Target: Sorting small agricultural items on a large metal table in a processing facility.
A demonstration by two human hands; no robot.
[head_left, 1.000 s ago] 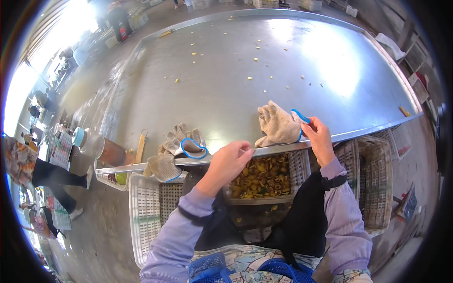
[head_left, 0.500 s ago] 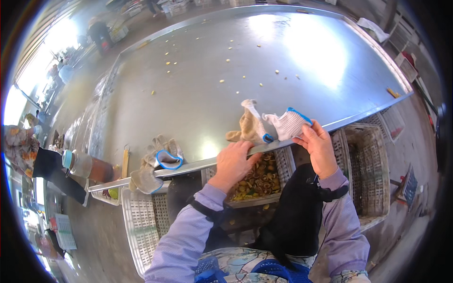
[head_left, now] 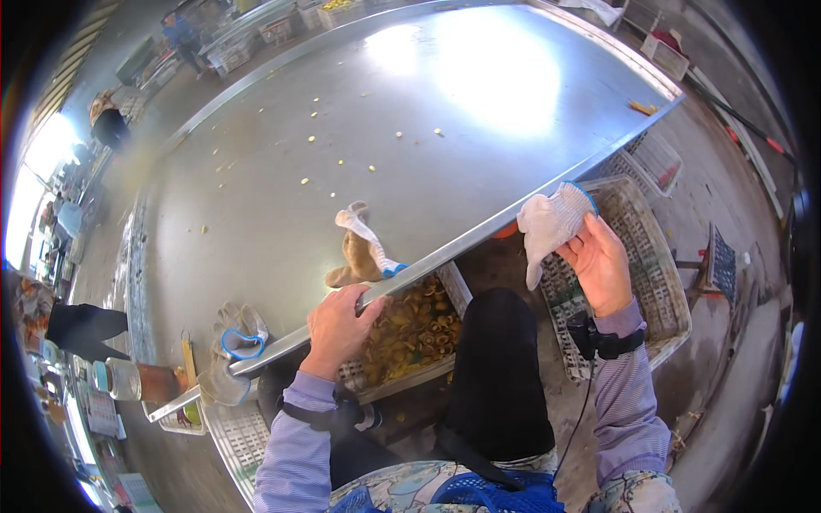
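My right hand (head_left: 601, 267) pinches a white knit glove (head_left: 552, 221) by its blue-trimmed cuff. The glove hangs fingers-down past the table's front edge, above a crate. At the metal table's rim (head_left: 479, 232), my left hand (head_left: 342, 329) is closed over the edge, thumb on the near side and fingers on top. Just beyond it lies a tan-stained glove (head_left: 359, 252) with a blue cuff edge. Farther left, more worn gloves (head_left: 229, 389) lie over the table corner, one drooping off the edge.
Small pale yellow bits (head_left: 311, 138) are scattered on the table. Below the edge stands a crate of brownish-yellow pieces (head_left: 419, 325), with a plastic crate (head_left: 667, 299) on the right and a white crate (head_left: 239, 436) at left. A jar of reddish-brown liquid (head_left: 158, 383) is by the left corner.
My right hand has lifted the white glove off the table edge and out to the right, over the crate. The view has shifted; my left hand stays on the edge.
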